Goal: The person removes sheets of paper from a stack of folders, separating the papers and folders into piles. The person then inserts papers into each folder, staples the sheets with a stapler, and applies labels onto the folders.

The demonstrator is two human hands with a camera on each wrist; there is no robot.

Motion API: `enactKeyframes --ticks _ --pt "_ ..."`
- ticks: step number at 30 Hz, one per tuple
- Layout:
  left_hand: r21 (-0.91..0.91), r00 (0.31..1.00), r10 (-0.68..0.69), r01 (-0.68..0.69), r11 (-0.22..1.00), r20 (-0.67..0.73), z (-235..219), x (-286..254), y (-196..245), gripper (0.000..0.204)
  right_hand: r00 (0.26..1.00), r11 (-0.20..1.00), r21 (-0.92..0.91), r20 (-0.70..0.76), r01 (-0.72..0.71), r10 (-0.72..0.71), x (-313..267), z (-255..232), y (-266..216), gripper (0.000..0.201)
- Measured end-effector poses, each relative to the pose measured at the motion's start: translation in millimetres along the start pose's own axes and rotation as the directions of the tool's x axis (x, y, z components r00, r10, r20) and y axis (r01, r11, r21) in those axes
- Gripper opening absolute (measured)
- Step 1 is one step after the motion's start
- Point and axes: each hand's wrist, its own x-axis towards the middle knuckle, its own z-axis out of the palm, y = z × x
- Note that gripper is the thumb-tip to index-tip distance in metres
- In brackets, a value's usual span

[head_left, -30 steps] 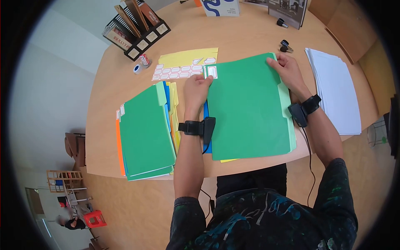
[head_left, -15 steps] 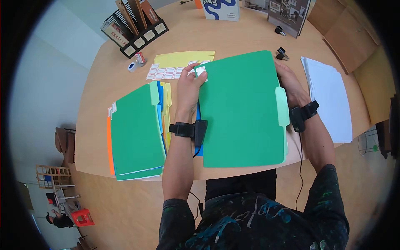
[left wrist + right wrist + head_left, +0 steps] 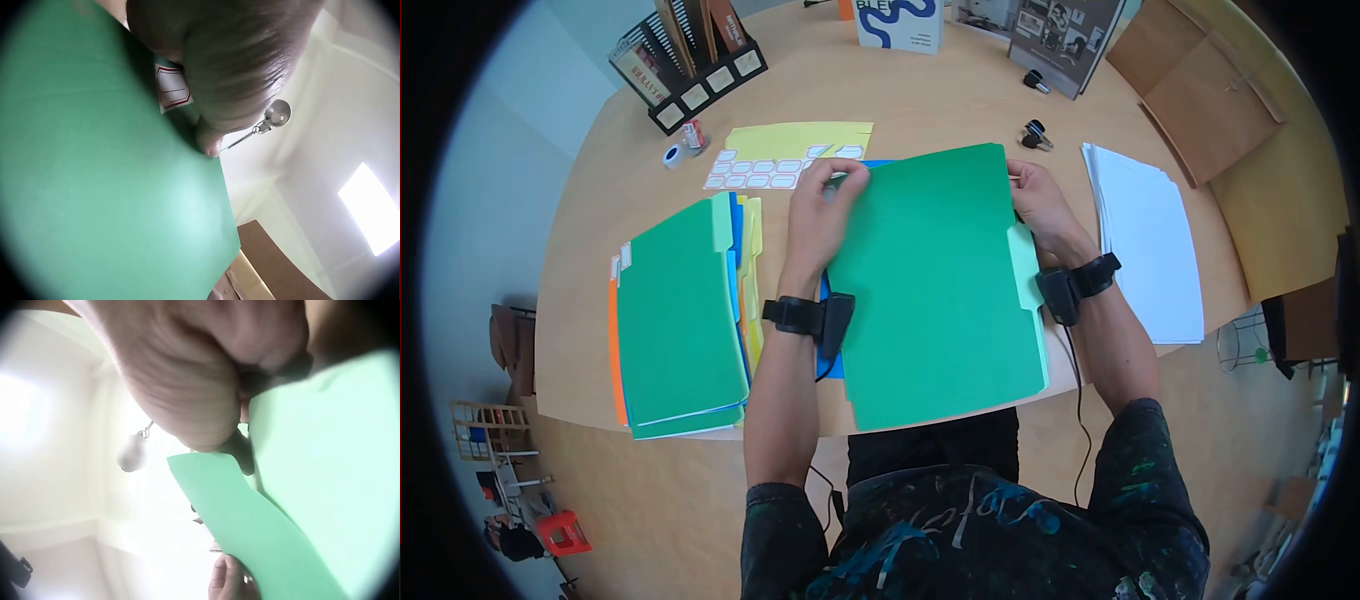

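Both hands hold a green folder [image 3: 935, 290] upright at a tilt above the table's near side. At its upper left corner, the left hand [image 3: 820, 215] pinches the edge between thumb and fingers. A red-bordered label [image 3: 174, 87] shows on the folder beside that hand [image 3: 231, 62] in the left wrist view; from the head it is hidden. The right hand [image 3: 1048, 210] grips the upper right edge, above the light green tab [image 3: 1024, 268]. In the right wrist view its fingers lie by the folder's parted light green sheets [image 3: 325, 462]. A blue folder [image 3: 830, 362] lies behind.
Left lies a stack of folders [image 3: 680, 310], green on top. Behind are a label sheet [image 3: 772, 172], yellow paper [image 3: 785, 138], a tape roll [image 3: 672, 156] and a card rack [image 3: 708, 88]. White papers [image 3: 1150, 240] lie right, below black clips [image 3: 1034, 136] and standing books [image 3: 1065, 40].
The folder has turned slightly, its lower edge tilting. The left hand has shifted over the corner, and its label no longer shows from the head. The head view has moved right.
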Motion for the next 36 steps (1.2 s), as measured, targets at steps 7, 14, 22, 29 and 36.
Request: enactKeyframes --ticks 7,14,22,29,36 --pt "-0.623 0.932 -0.363 0.296 0.724 0.021 -5 1 10 0.015 0.997 0.972 -0.226 -0.058 -0.068 0.056 -2 -13 -12 0.022" --pt "-0.892 0.986 -0.118 -0.054 0.449 -0.119 4 -5 -21 0.025 0.601 0.691 -0.72 -0.577 -0.055 -0.553 5 -83 -10 0.028" --pt "-0.904 0.98 -0.169 -0.024 0.427 -0.106 6 -12 -29 0.024 0.608 0.197 -0.624 -0.781 -0.756 -0.142 -10 -121 -11 0.05" --pt "-0.91 0.974 -0.211 0.01 0.415 -0.086 6 -14 -33 0.024 0.639 0.149 -0.658 -0.753 -0.738 -0.158 -9 -114 -11 0.046" --pt "-0.917 0.966 -0.248 0.033 0.398 -0.073 5 -17 -35 0.024 0.599 0.226 -0.636 -0.771 -0.738 -0.217 -11 -117 -12 0.044"
